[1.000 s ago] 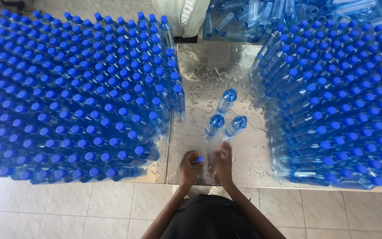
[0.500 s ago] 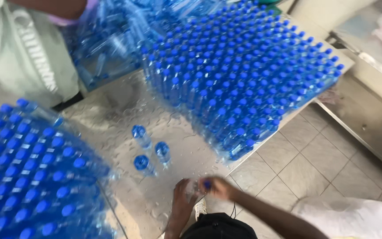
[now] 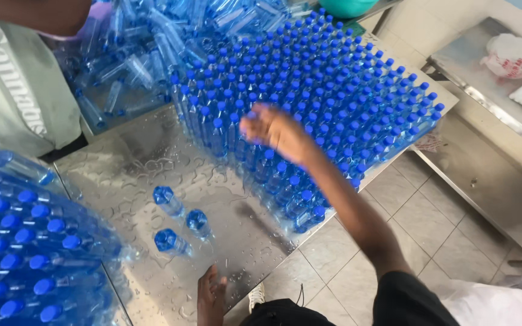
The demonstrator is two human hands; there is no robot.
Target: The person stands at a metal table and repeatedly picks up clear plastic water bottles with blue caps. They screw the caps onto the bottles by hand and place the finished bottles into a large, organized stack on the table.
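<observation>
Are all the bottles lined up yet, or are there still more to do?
Mostly done: big blocks of capped bottles stand packed on the wet metal table. Right now the right hand reaches over that block, while the left hand rests at the table's edge. Left over: three loose bottles standing apart in the middle, plus a jumbled pile at the back.

Light: bright and soft all over
Glare: white shine on the wet metal tabletop point(image 3: 152, 163)
Shadow: dark streak under the right hand point(image 3: 276, 133)
Blur: that hand looks smeared
</observation>
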